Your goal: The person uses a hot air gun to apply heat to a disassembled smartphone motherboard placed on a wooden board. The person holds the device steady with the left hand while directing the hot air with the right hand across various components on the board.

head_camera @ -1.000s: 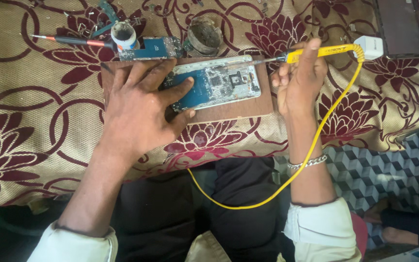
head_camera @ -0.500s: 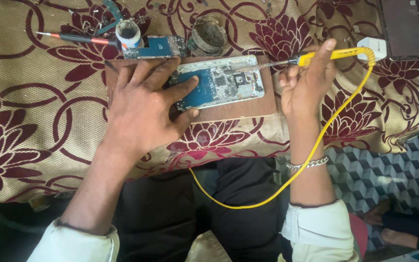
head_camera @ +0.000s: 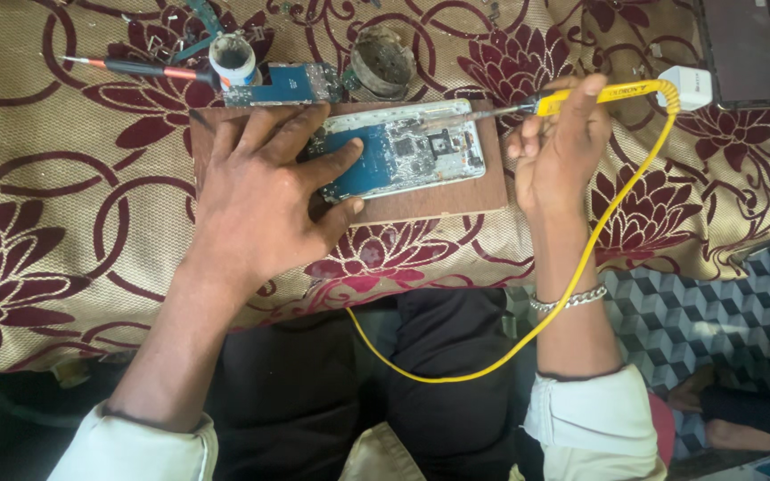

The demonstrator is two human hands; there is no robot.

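Head view, looking down. An opened phone (head_camera: pixel 403 150), back removed and blue circuit board exposed, lies on a small brown wooden board (head_camera: pixel 443 198) set on a gold cloth with maroon flowers (head_camera: pixel 73 223). The phone's long axis runs left to right across the frame, tilted slightly, its right end a little higher.

Left hand (head_camera: pixel 265 200): spread flat, palm down, fingers splayed over the left end of the phone and the wooden board. Thumb and forefinger touch the phone's left part and pin it; nothing is gripped inside the hand.

Right hand (head_camera: pixel 559 147): closed in a pen-like grip around the yellow handle of a soldering iron (head_camera: pixel 581 96). The iron's metal shaft points left, roughly along the phone's long axis, with its tip at the phone's upper right corner; actual contact cannot be told. The yellow cord (head_camera: pixel 581 276) loops down past the wrist, across the lap, and back up.

The phone lies between the two hands: the left is on it, the right just beside its right end.

Behind the board, near the left hand: a loose blue circuit board (head_camera: pixel 282 85), a small white pot (head_camera: pixel 232 58), a round metal tin (head_camera: pixel 383 61), a red-handled probe (head_camera: pixel 135 69). A white plug (head_camera: pixel 690 87) and a dark flat device (head_camera: pixel 746 49) lie at upper right.
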